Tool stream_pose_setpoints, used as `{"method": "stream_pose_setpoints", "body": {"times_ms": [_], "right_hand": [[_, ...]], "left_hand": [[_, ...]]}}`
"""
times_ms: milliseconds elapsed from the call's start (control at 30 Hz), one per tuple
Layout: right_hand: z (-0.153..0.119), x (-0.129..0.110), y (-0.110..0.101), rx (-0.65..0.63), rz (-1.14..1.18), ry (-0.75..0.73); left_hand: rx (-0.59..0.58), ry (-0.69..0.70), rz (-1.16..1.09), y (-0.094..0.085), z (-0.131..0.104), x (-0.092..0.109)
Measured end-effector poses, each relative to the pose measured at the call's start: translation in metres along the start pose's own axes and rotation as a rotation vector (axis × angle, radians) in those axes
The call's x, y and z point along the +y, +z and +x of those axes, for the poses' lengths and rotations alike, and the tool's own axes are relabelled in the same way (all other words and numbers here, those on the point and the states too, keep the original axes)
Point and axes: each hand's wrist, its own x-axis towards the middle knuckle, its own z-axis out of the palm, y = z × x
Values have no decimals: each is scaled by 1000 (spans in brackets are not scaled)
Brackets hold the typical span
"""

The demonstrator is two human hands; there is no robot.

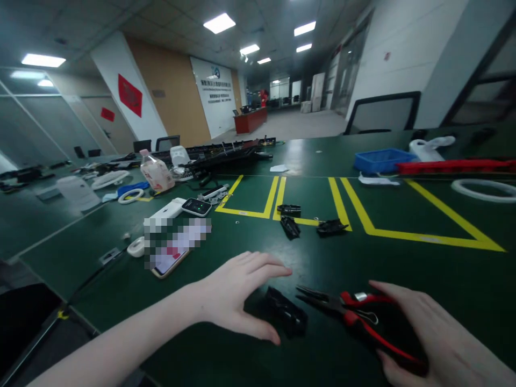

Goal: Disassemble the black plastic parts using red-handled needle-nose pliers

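My left hand (242,293) reaches over the green table with its fingers spread, holding nothing. Beside its thumb and fingers lies a black plastic part (287,313), dark and shiny. In my right hand (439,333) is a pair of needle-nose pliers (355,312) with red and black handles, the handle ends running into the palm. The slim jaws of the pliers are slightly parted and point left, just short of the black part. Farther off, three similar black pieces (290,227) lie around the yellow tape line.
Yellow tape outlines (427,236) mark the table. To the left lie a phone (171,260), a white box (165,211), a small device with a screen (196,207) and a bottle (157,172). A blue tray (382,160) and a red strip (455,165) lie far right.
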Motion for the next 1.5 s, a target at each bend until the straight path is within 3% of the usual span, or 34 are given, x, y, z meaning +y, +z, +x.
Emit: {"method": "stream_pose_setpoints", "body": {"times_ms": [233, 533, 700, 933, 1067, 1233, 1500], "right_hand": [[19, -43, -20, -63, -148, -57], [26, -45, -27, -70, -71, 48], [28, -46, -38, -134, -10, 89], [29, -43, -51, -210, -30, 58], [32, -43, -51, -167, -134, -20], [39, -41, -38, -64, -192, -153], [37, -26, -25, 147, -212, -283]], "left_hand": [[-154, -4, 71, 32, 5, -15], [-187, -91, 54, 35, 22, -14], [-143, -5, 20, 43, 27, -15], [-15, -33, -43, 54, 22, -18], [9, -20, -38, 54, 20, -14], [8, -7, 141, 55, 21, -10], [-92, -19, 350, 54, 48, 9]]}}
